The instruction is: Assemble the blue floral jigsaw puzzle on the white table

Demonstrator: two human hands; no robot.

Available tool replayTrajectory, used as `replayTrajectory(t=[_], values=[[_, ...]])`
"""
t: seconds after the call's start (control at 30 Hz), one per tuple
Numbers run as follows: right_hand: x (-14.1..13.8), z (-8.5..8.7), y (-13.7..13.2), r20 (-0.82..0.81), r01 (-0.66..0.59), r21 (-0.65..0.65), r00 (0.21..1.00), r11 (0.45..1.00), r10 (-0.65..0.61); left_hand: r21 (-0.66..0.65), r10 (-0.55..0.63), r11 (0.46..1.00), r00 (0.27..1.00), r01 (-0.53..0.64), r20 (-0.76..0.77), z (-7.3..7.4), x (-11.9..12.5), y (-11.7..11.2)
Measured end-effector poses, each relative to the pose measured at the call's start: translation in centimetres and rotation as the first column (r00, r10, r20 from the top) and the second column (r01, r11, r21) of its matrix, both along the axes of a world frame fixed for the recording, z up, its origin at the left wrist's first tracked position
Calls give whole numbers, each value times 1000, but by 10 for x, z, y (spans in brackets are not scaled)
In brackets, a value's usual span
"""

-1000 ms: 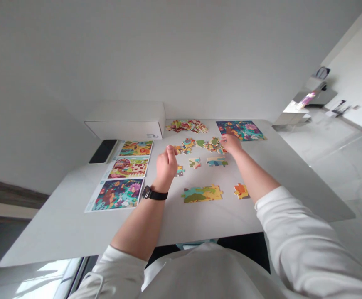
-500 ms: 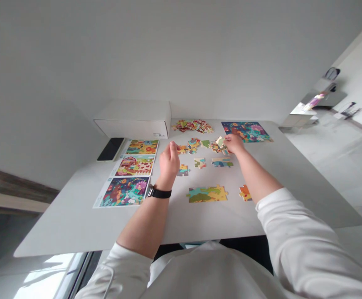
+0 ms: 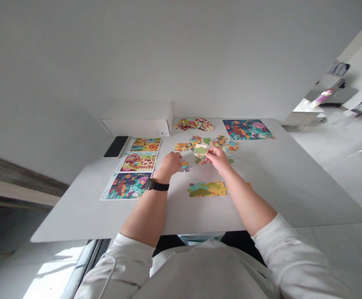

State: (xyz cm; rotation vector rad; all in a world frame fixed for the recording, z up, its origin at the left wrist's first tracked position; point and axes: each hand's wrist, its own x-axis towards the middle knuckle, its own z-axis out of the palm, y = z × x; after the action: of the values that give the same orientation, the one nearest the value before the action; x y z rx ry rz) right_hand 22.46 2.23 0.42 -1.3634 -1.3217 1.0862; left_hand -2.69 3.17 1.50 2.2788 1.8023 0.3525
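Pinching a card puzzle piece (image 3: 200,150), right hand (image 3: 218,160) over the bench (image 3: 271,199) — left hand (image 3: 169,163) curled beside another piece (image 3: 184,167).

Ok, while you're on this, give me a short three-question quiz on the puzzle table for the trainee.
1. What does the right hand hold in its fingers?
2. True or false: the black wristwatch is on the left wrist.
3. How many printed picture sheets lie in the column on the left of the table?

Key: 1. a jigsaw piece; 2. true; 3. three.
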Motion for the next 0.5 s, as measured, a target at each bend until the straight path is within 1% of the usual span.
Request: replayTrajectory(t=[0.07,0.13,0.23,0.33,0.43,0.5], values=[[-1,-8,-1,37,6,-14,999,1000,-6,-26,-33,999,999,32,-27,-5,-3,3],[-1,-12,-1,74,13,-24,997,1000,-12,-40,-65,997,998,65,-11,-9,-5,7],[-1,-12,-3,94,15,-26,995,1000,-13,-85,-102,991,994,106,47,-12,-7,10],[-3,-10,-5,88,1,-32,996,999,2,-118,-101,986,988,114,115,-9,-7,9],[-6,-11,-6,76,-7,-47,997,999,11,-49,-57,996,960,73,275,-3,-2,7],[-8,-13,-6,59,-19,-49,998,999,22,-28,-28,999,898,45,439,0,4,6]])
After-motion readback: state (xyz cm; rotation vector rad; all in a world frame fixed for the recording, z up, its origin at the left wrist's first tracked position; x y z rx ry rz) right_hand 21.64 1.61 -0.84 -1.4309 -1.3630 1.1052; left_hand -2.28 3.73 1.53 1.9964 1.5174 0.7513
